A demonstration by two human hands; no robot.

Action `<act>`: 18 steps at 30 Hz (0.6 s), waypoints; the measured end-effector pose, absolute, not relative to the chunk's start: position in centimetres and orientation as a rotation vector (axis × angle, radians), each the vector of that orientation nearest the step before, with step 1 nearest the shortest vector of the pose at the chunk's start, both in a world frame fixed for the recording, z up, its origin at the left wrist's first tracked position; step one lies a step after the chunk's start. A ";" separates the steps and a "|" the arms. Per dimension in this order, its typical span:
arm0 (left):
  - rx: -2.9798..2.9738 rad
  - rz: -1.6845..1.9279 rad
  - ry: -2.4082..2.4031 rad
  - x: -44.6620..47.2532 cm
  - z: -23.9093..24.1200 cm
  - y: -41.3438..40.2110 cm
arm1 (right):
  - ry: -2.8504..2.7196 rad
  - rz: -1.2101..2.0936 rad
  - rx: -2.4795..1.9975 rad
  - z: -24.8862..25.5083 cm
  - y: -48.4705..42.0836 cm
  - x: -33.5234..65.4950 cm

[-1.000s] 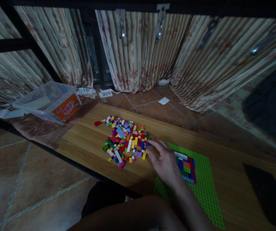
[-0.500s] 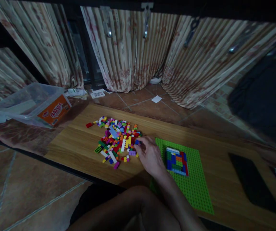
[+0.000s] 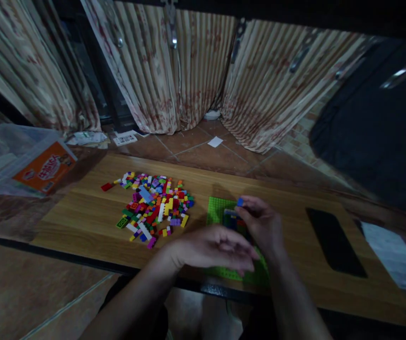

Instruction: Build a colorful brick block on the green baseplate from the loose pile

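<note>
My right hand pinches a small blue brick just above the low multicoloured block build on the green baseplate. Stretched flat and slightly blurred, my left hand lies over the near part of the baseplate and holds nothing. Most of the build and baseplate is hidden under the two hands. A pile of small mixed-colour bricks lies on the wooden board, left of the baseplate.
A clear plastic box with an orange label stands at the far left. A black phone lies on the board to the right, with white paper beyond it. Striped curtains hang behind, and a dark bulky shape fills the upper right.
My right hand left the brick pile with a blue brick and moved right over the baseplate. My left hand came into view over the baseplate. The view shifted right.
</note>
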State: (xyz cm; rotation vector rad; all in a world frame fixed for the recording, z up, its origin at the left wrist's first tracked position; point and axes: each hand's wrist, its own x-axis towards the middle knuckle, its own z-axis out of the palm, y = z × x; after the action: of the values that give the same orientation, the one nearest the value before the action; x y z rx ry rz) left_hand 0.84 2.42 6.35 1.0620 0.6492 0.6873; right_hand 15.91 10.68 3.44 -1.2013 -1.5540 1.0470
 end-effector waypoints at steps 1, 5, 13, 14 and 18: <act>1.016 0.807 0.750 0.8 6.1 2.7 | -1.532 1.051 -1.230 3.4 10.9 16.7; 0.830 1.192 1.111 0.8 5.1 4.3 | -1.531 1.130 -1.266 3.1 11.2 19.6; 0.966 1.285 1.369 1.8 3.3 6.2 | -1.712 1.234 -1.285 2.2 10.7 22.6; 1.035 1.277 1.392 1.9 2.9 6.2 | -1.711 1.223 -1.283 2.2 10.7 22.5; 1.278 1.211 1.520 2.3 1.8 6.4 | -1.711 1.169 -1.279 2.1 11.2 21.7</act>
State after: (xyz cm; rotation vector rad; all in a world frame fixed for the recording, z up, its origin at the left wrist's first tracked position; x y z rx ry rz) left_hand 2.27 6.36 1.82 1.2778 1.5201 1.2110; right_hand 21.74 11.22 2.07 -1.2789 -1.7106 1.1695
